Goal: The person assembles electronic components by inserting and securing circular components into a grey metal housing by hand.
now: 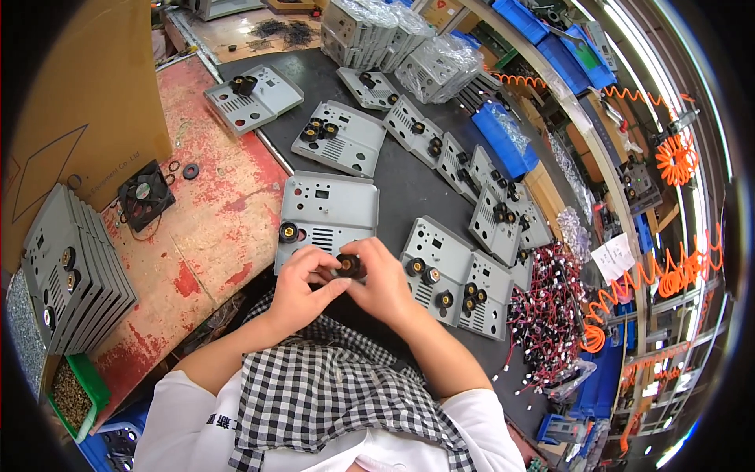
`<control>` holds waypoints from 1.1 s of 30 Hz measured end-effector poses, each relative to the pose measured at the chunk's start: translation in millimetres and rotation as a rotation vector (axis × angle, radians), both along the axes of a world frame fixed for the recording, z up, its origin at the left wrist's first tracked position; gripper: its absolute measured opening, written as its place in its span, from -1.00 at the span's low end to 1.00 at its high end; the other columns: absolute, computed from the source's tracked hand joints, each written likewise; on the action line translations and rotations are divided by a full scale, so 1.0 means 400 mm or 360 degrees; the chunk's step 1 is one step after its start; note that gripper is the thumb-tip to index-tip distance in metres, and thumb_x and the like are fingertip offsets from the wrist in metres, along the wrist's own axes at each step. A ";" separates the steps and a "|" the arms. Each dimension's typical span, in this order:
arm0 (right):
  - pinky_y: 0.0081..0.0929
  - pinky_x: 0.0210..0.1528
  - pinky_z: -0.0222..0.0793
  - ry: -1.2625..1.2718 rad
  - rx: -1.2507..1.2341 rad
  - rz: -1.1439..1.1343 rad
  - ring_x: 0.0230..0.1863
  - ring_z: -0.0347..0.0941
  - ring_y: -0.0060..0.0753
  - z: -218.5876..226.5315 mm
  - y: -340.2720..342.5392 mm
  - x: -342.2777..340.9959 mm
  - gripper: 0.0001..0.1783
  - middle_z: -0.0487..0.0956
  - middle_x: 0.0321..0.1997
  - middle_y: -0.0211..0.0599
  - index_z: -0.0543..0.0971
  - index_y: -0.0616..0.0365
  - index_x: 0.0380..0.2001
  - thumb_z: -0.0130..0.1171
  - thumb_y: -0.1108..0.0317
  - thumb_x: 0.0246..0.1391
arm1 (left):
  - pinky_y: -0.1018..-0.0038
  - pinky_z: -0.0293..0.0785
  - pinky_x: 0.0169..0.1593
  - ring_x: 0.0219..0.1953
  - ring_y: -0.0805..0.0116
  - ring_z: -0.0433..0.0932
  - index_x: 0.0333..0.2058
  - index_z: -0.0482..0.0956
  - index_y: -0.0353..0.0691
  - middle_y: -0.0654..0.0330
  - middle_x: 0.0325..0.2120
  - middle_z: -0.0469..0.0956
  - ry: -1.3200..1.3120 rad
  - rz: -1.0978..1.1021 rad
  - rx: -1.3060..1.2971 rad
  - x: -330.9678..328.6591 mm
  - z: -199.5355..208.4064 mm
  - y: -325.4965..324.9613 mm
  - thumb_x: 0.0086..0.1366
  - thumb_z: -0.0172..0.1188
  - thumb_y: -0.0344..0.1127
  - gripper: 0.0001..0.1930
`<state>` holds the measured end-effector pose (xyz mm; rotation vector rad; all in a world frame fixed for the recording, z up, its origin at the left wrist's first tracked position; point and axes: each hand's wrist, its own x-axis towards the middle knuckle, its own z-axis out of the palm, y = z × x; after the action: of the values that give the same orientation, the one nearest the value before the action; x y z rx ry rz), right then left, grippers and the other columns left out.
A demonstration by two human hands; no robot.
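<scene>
Close in front of me, my left hand (303,285) and my right hand (379,282) meet at a black round socket with a brass core (348,266). Thumb and fingers of the right hand wrap round it, and the left fingertips pinch at its left side. Just beyond my hands lies a grey metal panel (329,203) with slots and holes. Another black socket (289,231) sits at that panel's left edge. To the right, another grey panel (435,236) carries several similar sockets.
More grey panels (340,134) with sockets spread over the dark table. Plastic-wrapped panels (358,35) stand at the back. At the right lies a heap of red and black wires (546,315). A panel stack (75,275), a black fan (145,197) and a cardboard box (86,102) stand left.
</scene>
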<state>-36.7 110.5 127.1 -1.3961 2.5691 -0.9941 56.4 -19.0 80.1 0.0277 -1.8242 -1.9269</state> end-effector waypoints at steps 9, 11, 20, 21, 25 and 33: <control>-0.57 -0.26 0.47 -0.0254 -0.0489 -0.0177 -0.32 0.53 -0.41 0.005 0.032 0.033 -0.67 0.51 -0.27 -0.21 0.56 0.22 -0.19 0.28 0.55 -0.12 | 0.42 0.50 -0.02 -0.19 0.38 0.55 -0.24 0.55 -0.35 0.13 -0.22 0.56 -0.0048 -0.0463 0.1281 -0.015 -0.021 0.018 0.24 0.11 -0.49 -0.87; -0.55 -0.28 0.47 -0.0151 -0.0437 -0.0188 -0.33 0.53 -0.39 0.006 0.036 0.029 -0.71 0.52 -0.29 -0.21 0.58 0.22 -0.24 0.28 0.55 -0.13 | 0.38 0.45 0.06 -0.16 0.35 0.55 -0.25 0.53 -0.34 0.13 -0.23 0.56 -0.0229 -0.0604 0.1615 -0.012 -0.006 0.027 0.28 0.07 -0.46 -0.87; -0.39 -0.18 0.43 0.0293 -0.0417 0.0447 -0.20 0.49 -0.20 0.056 0.021 0.051 -0.65 0.54 -0.27 -0.24 0.60 0.17 -0.24 0.30 0.52 -0.23 | 0.44 0.45 -0.01 -0.18 0.38 0.54 -0.24 0.50 -0.23 0.18 -0.25 0.55 -0.0400 -0.0582 0.1420 0.012 -0.011 0.020 0.28 0.08 -0.36 -0.88; -0.34 -0.10 0.40 0.0244 -0.0420 0.0706 -0.14 0.47 -0.19 0.079 0.015 0.067 -0.63 0.54 -0.21 -0.24 0.59 0.15 -0.22 0.29 0.53 -0.23 | 0.45 0.45 -0.01 -0.19 0.38 0.54 -0.23 0.50 -0.22 0.18 -0.25 0.55 -0.0525 -0.0492 0.1037 0.023 0.019 0.017 0.29 0.06 -0.36 -0.87; -0.29 0.04 0.34 0.0113 -0.0252 0.0150 -0.03 0.45 -0.18 0.054 0.001 0.002 -0.42 0.53 -0.09 -0.18 0.50 0.15 -0.05 0.34 0.47 -0.28 | 0.46 0.47 -0.06 -0.21 0.39 0.54 -0.19 0.49 -0.24 0.17 -0.21 0.55 -0.0199 -0.0660 0.1968 0.008 -0.037 0.028 0.29 0.06 -0.36 -0.84; -0.49 -0.33 0.49 -0.0013 -0.0110 0.0264 -0.37 0.54 -0.39 0.071 0.018 0.014 -0.57 0.53 -0.27 -0.25 0.54 0.12 -0.12 0.33 0.44 -0.16 | 0.42 0.40 0.02 -0.17 0.39 0.51 -0.23 0.52 -0.23 0.18 -0.22 0.55 -0.0238 -0.0690 0.1886 0.009 -0.049 0.020 0.28 0.06 -0.40 -0.88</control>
<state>-31.0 117.5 155.5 -1.5883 2.3870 -1.0685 60.2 -10.9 60.3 0.1762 -0.5214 -3.0938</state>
